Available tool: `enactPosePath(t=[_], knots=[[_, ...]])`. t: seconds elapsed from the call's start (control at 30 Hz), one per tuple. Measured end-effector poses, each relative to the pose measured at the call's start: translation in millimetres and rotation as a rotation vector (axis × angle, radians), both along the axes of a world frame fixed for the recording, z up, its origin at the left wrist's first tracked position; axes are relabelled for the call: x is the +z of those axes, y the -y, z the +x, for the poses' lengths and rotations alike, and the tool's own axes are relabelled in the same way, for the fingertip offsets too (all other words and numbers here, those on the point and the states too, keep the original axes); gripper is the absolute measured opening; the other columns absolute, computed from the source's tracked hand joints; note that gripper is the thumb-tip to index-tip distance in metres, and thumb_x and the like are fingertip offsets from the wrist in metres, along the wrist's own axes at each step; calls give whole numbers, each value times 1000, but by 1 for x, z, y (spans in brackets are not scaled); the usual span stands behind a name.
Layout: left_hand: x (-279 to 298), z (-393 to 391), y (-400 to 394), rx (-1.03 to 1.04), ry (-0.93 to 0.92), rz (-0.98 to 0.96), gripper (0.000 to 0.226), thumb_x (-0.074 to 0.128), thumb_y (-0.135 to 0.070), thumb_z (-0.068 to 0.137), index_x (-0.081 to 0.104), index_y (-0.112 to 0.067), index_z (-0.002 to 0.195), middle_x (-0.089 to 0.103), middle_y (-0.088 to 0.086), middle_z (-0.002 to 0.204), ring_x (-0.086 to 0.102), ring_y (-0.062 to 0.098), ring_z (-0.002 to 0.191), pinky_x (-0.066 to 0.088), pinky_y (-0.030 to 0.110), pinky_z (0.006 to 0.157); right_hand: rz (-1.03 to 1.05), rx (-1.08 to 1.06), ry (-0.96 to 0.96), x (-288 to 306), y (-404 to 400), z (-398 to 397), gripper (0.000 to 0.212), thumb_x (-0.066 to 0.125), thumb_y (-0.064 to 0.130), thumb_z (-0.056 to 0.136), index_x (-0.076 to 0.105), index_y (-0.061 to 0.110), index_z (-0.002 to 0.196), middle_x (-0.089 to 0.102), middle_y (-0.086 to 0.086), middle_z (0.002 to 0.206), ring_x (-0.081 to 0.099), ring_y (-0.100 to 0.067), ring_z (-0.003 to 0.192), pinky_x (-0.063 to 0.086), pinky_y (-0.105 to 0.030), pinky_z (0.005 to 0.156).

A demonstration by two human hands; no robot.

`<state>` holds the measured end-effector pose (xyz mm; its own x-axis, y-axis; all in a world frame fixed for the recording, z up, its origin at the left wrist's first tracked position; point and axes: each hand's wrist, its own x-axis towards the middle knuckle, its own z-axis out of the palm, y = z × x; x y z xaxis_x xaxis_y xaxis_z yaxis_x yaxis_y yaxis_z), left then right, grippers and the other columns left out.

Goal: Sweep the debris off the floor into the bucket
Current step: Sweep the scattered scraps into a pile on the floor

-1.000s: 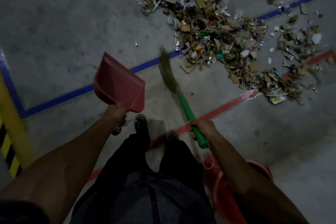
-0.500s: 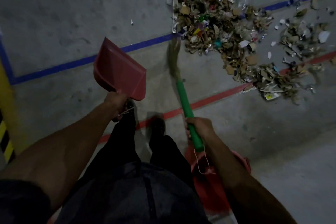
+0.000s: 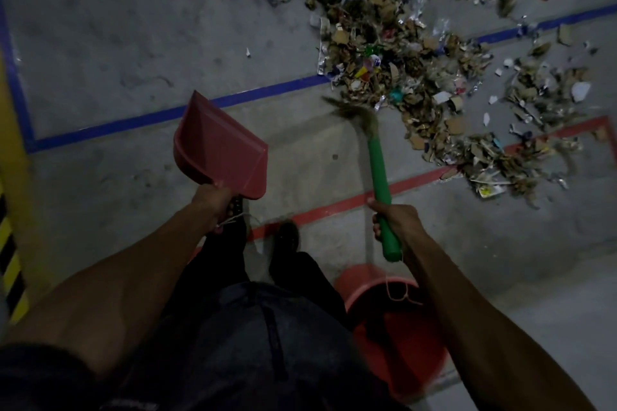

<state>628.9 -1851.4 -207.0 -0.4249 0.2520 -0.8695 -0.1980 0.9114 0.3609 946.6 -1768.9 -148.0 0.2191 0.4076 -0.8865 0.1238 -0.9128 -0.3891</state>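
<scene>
Currently left hand grips raised red dustpan; right hand grips green-handled broom. Risk: a hard stroke scatters the debris pile away from the bucket, lower right of frame.

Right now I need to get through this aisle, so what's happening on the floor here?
A person is sweeping up. The left hand holds a red dustpan off the floor, and the right hand grips a green-handled broom whose bristles reach the debris pile. The orange bucket stands by their feet.
</scene>
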Motion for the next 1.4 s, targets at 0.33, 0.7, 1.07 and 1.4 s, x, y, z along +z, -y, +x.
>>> enactPosePath(t=[0.33, 0.7, 1.07, 1.4], knots=[[34, -87, -36, 39, 7, 85, 20, 63, -11, 84, 54, -9, 67, 55, 15, 66, 52, 22, 58, 42, 39, 70, -53, 222, -189, 60, 11, -125, 9, 58, -4, 87, 52, 0, 81, 47, -9, 55, 44, -13, 33, 36, -19, 33], [-1, -273, -100, 19, 38, -37, 24, 64, -14, 90, 53, -5, 71, 48, 12, 64, 44, 21, 51, 42, 24, 42, -31, 545, -53, -19, -74, -343, 11, 67, 4, 81, 56, 7, 81, 60, -10, 53, 56, -16, 37, 45, -24, 40], [-7, -363, -157, 48, 42, 6, 14, 61, -14, 92, 56, -5, 83, 50, 13, 69, 44, 21, 56, 39, 28, 52, -16, -38, -20, -30, -202, -401, 6, 59, -2, 88, 56, -4, 83, 52, -14, 59, 48, -17, 37, 42, -21, 37], [-2, -391, -254, 105, -4, -9, 20, 71, -16, 83, 58, -5, 72, 51, 14, 61, 42, 22, 51, 34, 29, 50, 97, 332, -207, -34, -247, -477, 2, 57, 6, 93, 56, 4, 92, 52, -8, 61, 48, -12, 36, 41, -20, 35]])
